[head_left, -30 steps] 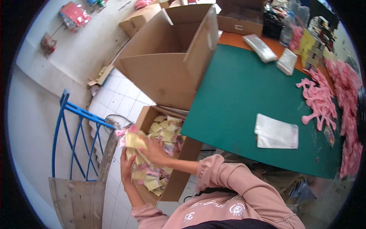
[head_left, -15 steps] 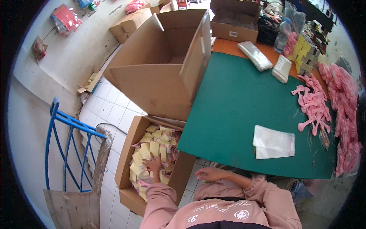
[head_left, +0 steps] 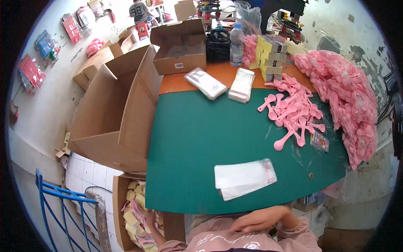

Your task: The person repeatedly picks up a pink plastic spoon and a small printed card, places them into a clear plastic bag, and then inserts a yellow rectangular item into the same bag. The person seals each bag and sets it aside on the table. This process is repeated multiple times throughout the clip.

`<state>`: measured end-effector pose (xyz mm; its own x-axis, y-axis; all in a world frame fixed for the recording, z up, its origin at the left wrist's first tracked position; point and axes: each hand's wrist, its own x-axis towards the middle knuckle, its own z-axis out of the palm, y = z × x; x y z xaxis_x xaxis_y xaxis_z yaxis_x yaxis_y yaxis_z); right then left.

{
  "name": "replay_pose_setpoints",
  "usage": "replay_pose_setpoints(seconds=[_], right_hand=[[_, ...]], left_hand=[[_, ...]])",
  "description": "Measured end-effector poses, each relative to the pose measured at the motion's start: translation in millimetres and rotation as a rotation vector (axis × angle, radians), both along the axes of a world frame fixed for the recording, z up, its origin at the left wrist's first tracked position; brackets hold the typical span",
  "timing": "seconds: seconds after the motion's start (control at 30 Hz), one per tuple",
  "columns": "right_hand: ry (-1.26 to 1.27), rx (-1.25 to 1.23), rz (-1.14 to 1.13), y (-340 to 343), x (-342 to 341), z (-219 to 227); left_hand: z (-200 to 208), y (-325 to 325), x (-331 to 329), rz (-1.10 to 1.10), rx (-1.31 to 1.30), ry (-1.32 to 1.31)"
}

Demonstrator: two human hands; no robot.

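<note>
My left hand (head_left: 150,218) reaches down into a low cardboard box (head_left: 119,210) beside the table, among packets with pale yellow cards (head_left: 131,219) and pink pieces in them. It touches the packets; its fingers are too small and partly hidden to make out. My right hand (head_left: 262,219) rests over my lap at the table's front edge, fingers loosely extended and holding nothing. In front of it on the green table top (head_left: 189,147) lie flat clear plastic bags (head_left: 243,178). Pink plastic spoons (head_left: 294,109) are heaped at the right.
A big open carton (head_left: 100,117) stands left of the table. Bundles of plastic bags (head_left: 205,83), a water bottle (head_left: 236,44) and stacked yellow card blocks (head_left: 270,56) line the back. Bagged pink items (head_left: 344,96) pile at right. A blue metal railing (head_left: 63,193) stands lower left.
My view has swung to the right and up, bringing more of the table and the room behind into sight. My left hand stays in the box of packets; my right remains near my lap.
</note>
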<state>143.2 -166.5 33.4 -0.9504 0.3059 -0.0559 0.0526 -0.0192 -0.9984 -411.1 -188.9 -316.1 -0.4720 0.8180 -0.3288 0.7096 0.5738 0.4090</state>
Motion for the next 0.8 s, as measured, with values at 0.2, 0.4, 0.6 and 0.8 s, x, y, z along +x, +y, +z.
replay_pose_setpoints(seconds=[0.2,0.4,0.6,0.8], right_hand=[[-0.393,0.636,-0.957,69.2,133.6,38.1],[-1.156,1.271,-0.932,108.0,179.9,-12.2],[-0.999,1.038,-1.107,161.2,171.7,13.8],[-1.133,1.283,-1.167,205.6,245.1,-47.1]], left_hand=[[258.5,131.0,69.4,0.515,1.148,0.196],[393.0,201.1,329.0,-0.626,0.943,-0.21],[324.8,161.7,433.3,-1.305,0.593,-0.328],[303.8,163.3,451.4,-1.42,0.483,-0.499]])
